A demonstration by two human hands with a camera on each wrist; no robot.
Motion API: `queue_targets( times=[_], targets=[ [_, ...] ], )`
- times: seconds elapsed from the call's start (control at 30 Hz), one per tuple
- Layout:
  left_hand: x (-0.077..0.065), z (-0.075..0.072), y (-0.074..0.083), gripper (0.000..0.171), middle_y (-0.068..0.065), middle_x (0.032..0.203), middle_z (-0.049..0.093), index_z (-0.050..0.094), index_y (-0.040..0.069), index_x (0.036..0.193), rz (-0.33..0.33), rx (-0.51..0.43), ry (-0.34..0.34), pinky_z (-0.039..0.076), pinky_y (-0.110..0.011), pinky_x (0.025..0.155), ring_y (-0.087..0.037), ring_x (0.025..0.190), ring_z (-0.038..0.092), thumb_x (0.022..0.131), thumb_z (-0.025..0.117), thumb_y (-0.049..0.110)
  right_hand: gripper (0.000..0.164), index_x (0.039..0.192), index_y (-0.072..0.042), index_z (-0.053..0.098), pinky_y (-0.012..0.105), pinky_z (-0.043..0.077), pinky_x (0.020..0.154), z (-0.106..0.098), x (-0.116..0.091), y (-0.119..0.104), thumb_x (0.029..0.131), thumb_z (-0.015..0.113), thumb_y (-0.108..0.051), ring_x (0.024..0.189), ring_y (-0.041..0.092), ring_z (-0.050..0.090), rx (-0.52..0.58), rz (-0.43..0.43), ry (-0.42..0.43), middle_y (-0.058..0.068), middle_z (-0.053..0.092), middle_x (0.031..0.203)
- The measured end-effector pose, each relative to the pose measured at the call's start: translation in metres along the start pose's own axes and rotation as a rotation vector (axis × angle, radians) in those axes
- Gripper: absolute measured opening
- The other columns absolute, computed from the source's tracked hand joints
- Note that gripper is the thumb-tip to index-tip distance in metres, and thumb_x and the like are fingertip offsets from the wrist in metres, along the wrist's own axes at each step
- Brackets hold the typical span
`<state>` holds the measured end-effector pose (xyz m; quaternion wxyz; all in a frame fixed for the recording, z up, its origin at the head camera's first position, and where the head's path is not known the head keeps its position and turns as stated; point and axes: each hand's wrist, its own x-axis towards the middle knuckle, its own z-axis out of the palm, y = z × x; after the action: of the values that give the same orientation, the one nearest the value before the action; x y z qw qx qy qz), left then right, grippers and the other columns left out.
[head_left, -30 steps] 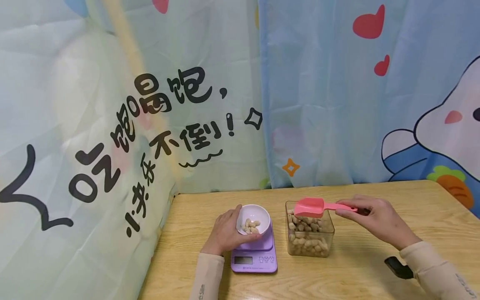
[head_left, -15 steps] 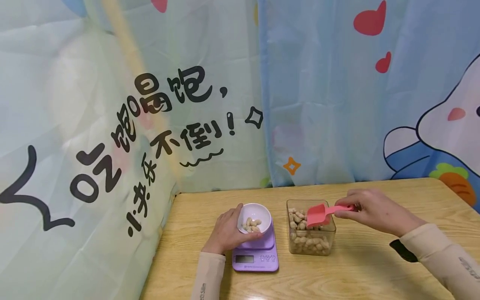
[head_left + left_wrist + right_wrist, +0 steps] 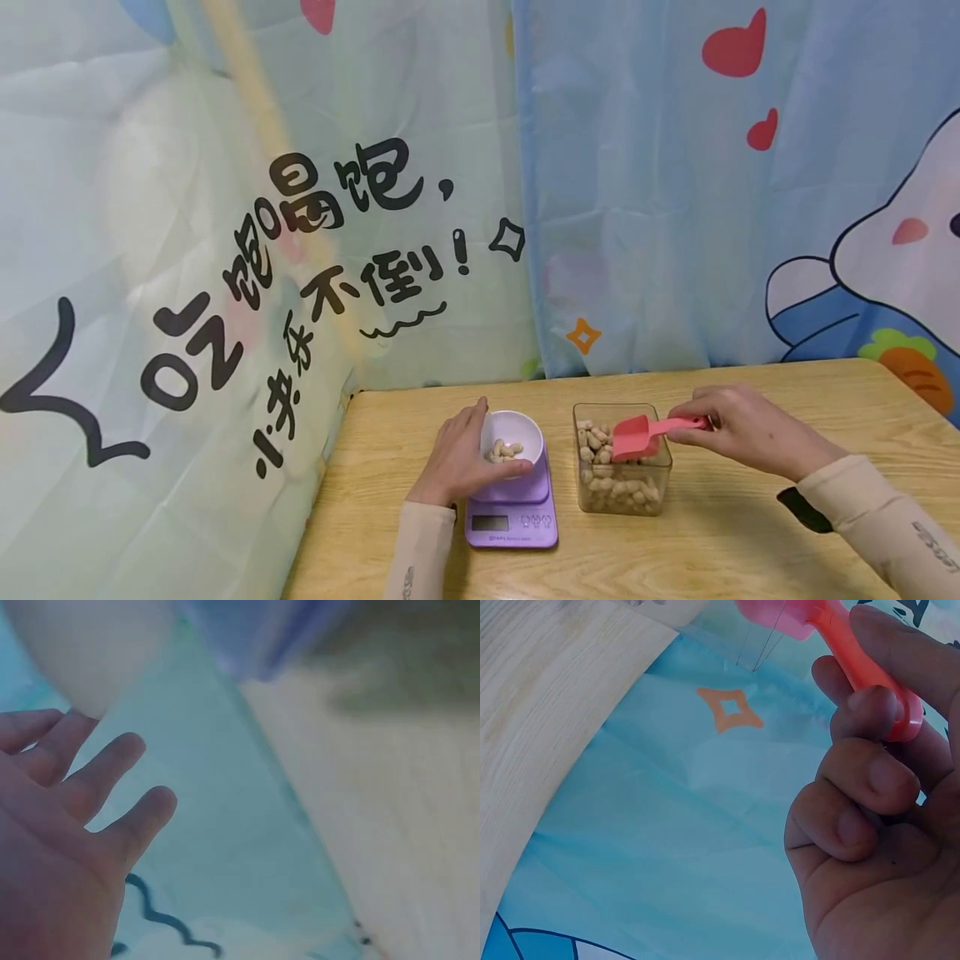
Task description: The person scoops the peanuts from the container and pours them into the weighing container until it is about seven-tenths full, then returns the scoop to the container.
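My left hand (image 3: 465,454) steadies a small white bowl (image 3: 534,437) from its left side, thumb along the front and fingers behind. A few peanuts (image 3: 505,451) lie inside the bowl, which sits on a purple kitchen scale (image 3: 513,525). In the left wrist view, fingertips touch the bowl (image 3: 94,652). My right hand (image 3: 757,429) pinches the handle of a pink scoop (image 3: 633,437), whose blade is inside the mouth of a clear square box (image 3: 622,510) of peanuts (image 3: 596,442). The right wrist view shows thumb and index finger on the scoop's handle (image 3: 862,660).
The scale and box stand side by side on a wooden table (image 3: 750,533), with a narrow gap between them. Printed curtains (image 3: 637,208) hang along the table's back and left edges.
The scoop has gone from above the box's rim down into its mouth, shifting slightly right with my right hand. My left hand stays at the bowl, its fingers raised slightly.
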<state>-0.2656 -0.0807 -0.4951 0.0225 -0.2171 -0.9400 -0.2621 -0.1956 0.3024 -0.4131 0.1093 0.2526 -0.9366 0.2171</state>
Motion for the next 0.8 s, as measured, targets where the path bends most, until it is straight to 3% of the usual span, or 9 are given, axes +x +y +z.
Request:
queue_targets(
  times=[0.23,0.5,0.67,0.8],
  targets=[
    [0.019,-0.004,0.039,0.123,-0.006,0.159,0.038,0.023,0.017,0.163,0.109,0.054,-0.044,0.017,-0.043,0.124,-0.022,0.148,0.033,0.07,0.067,0.084,0.014,0.099,-0.018,0.08,0.021,0.043,0.053,-0.001,0.001,-0.002,0.091,0.078,-0.029,0.061,-0.002,0.045,-0.006,0.023,0.001,-0.019,0.055,0.075],
    [0.035,0.01,0.081,0.116,0.003,0.16,0.039,0.024,0.023,0.163,0.247,0.141,-0.111,0.02,-0.045,0.124,-0.016,0.149,0.031,0.073,0.064,0.084,0.018,0.101,-0.015,0.079,0.022,0.042,0.051,0.001,0.002,-0.004,0.09,0.079,-0.03,0.061,-0.001,0.044,-0.018,0.055,-0.003,-0.017,0.054,0.074],
    [0.045,0.021,0.092,0.113,0.002,0.158,0.041,0.03,0.023,0.161,0.288,0.198,-0.138,0.022,-0.046,0.123,-0.017,0.148,0.033,0.073,0.065,0.084,0.019,0.101,-0.014,0.079,0.022,0.045,0.052,0.0,0.002,-0.003,0.09,0.079,-0.03,0.062,-0.003,0.045,-0.046,0.034,-0.005,-0.017,0.058,0.078],
    [0.048,0.024,0.094,0.111,0.002,0.156,0.044,0.034,0.022,0.16,0.3,0.218,-0.153,0.026,-0.044,0.122,-0.015,0.146,0.036,0.073,0.065,0.083,0.012,0.096,-0.018,0.079,0.021,0.045,0.053,-0.009,0.008,-0.004,0.09,0.079,-0.028,0.063,-0.004,0.046,-0.062,-0.045,-0.032,-0.019,0.058,0.078]
  ],
)
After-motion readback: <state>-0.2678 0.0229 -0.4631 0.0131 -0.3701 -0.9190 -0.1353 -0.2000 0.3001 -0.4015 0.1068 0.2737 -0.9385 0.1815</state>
